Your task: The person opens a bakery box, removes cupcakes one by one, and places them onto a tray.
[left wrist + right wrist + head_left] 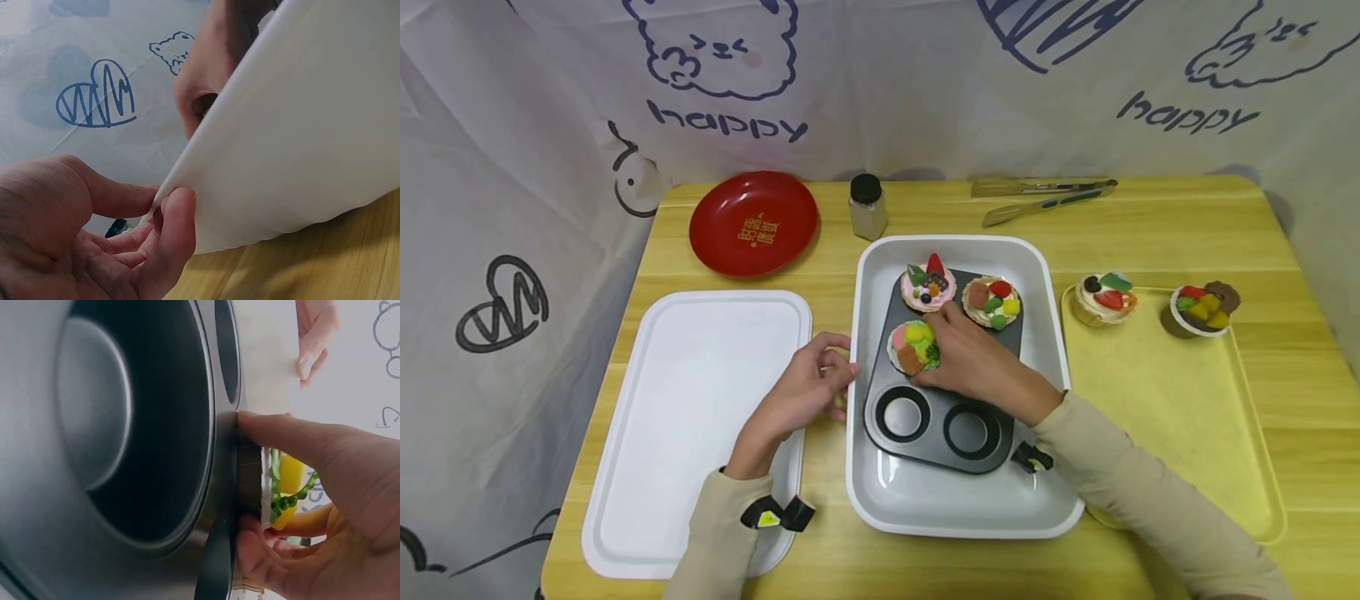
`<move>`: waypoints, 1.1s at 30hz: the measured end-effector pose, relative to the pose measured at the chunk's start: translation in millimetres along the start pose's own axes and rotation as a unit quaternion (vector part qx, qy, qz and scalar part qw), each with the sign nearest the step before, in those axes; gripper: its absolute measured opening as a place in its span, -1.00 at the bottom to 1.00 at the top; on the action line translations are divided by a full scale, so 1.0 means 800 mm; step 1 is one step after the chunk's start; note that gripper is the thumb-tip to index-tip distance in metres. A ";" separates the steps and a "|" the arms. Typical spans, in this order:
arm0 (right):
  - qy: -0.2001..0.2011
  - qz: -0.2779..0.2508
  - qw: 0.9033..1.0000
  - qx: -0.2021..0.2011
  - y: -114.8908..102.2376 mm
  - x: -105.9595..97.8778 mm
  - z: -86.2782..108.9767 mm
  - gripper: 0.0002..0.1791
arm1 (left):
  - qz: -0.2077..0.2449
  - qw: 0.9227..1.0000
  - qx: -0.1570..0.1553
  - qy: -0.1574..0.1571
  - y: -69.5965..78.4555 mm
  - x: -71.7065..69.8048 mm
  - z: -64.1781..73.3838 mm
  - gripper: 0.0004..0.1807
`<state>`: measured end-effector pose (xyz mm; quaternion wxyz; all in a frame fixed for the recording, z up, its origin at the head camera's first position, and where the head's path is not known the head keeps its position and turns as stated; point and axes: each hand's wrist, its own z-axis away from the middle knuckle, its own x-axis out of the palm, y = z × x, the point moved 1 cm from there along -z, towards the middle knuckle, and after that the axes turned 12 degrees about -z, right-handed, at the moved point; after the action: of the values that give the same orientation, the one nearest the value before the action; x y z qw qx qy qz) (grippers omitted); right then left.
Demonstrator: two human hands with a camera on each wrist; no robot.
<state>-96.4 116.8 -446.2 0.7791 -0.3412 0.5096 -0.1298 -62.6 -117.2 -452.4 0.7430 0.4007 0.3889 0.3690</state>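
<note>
Head cam: I see R hand [973, 354] gripping yellow-topped cupcake [916, 343] by its sides, at muffin pan [928, 452], mid-L, inside deep wht tray [955, 508]. R wrist adds cupcake's side wall; seating depth unclear, can't tell. Only L wrist clearly shows L hand [94, 231] pinching tray rim.

Our left hand [808, 379] is turned inward, its thumb [119, 197] and a bent finger [178, 228] close together in a pinch, with other fingers folded beside them. Behind those fingers lie the left wrist [754, 450] and the sleeved left forearm [711, 537]. Our right hand [973, 358] grips more widely, right thumb [287, 434] and curled fingers [256, 556] facing each other across a gap. The bare right wrist [1037, 396] follows behind the fingers, then the right forearm [1150, 492], slanting away from them in its long sleeve.
</note>
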 end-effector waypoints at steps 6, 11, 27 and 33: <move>-0.002 -0.004 1.000 0.014 0.001 0.002 -0.005 -0.06 | -0.001 1.000 -0.002 0.000 0.000 0.000 0.000 -0.60; 0.005 -0.001 1.000 0.021 0.001 0.004 -0.007 -0.11 | -0.004 1.000 -0.004 -0.001 0.001 0.001 0.000 -0.60; 0.015 -0.040 0.999 0.031 0.003 -0.002 -0.007 -0.10 | -0.005 1.000 -0.001 -0.005 0.003 0.002 0.000 -0.59; 0.020 -0.076 0.996 0.033 0.003 -0.009 -0.007 -0.07 | -0.009 1.000 -0.004 0.003 0.002 0.002 0.001 -0.59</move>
<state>-104.6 119.9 -444.1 0.7674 -0.3501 0.4935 -0.2122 -62.0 -115.3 -450.9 0.7469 0.3935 0.3931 0.3645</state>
